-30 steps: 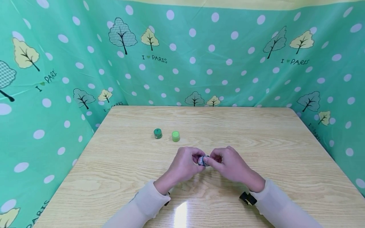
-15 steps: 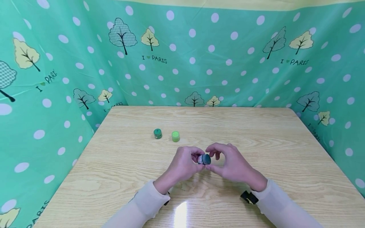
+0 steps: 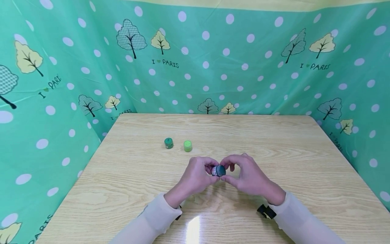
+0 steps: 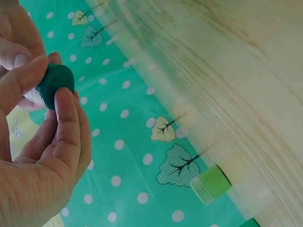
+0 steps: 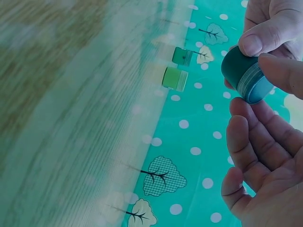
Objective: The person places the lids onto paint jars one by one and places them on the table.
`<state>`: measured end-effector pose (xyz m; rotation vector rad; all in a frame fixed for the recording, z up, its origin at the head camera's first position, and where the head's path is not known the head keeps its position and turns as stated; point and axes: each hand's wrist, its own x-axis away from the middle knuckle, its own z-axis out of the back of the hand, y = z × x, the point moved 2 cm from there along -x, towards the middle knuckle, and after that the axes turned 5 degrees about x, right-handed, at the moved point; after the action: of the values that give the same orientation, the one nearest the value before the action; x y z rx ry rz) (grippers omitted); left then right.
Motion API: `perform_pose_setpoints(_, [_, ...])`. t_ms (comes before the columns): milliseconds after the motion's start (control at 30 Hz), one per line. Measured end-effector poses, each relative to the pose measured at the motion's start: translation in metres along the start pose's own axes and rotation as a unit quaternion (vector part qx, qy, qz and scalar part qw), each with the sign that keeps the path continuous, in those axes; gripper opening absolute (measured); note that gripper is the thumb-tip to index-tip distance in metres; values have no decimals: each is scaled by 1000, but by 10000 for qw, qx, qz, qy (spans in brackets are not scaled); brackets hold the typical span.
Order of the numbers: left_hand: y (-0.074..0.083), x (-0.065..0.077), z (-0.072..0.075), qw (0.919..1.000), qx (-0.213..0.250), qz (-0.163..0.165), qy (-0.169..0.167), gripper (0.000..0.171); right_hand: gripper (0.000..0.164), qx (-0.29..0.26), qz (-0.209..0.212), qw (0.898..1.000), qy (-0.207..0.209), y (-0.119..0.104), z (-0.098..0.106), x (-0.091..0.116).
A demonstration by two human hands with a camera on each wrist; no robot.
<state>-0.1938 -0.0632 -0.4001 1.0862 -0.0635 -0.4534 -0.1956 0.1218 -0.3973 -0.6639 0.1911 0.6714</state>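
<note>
A small dark teal jar (image 3: pixel 218 170) with a whitish label is held just above the table between both hands. My left hand (image 3: pixel 199 174) grips its labelled end; in the left wrist view the fingers press round the dimpled dark green end (image 4: pixel 59 82). My right hand (image 3: pixel 245 174) is at the other end, thumb below and curled forefinger above, with the tips at its edge. In the right wrist view a clear ridged ring (image 5: pixel 251 80) shows near that end, and several right-hand fingers (image 5: pixel 260 137) lie loosely under it. Part of the label is hidden by fingers.
Two more small jars stand farther back on the wooden table (image 3: pixel 274 142): a dark green jar (image 3: pixel 168 143) and a light green jar (image 3: pixel 188 146) to its right. A green dotted curtain (image 3: pixel 207 61) encloses the table's back and sides.
My right hand has let go of the jar's end and spread its fingers, then brought them back to its edge. My left hand has kept its hold and place.
</note>
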Motion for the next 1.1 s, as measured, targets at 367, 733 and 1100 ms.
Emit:
perform_pose_setpoints(367, [4,1,0,9999,-119,-31,-20,23,28,81,-171,9998,-106,-1,0,0])
perform_pose_setpoints(733, [5,1,0,9999,-139,-49,-42,23,26,119,-187,9997,-92,-2,0,-1])
perform_pose_setpoints(1100, [2,1,0,9999,-130,4,-19,25,43,292,-199,9994,13,-1,3,1])
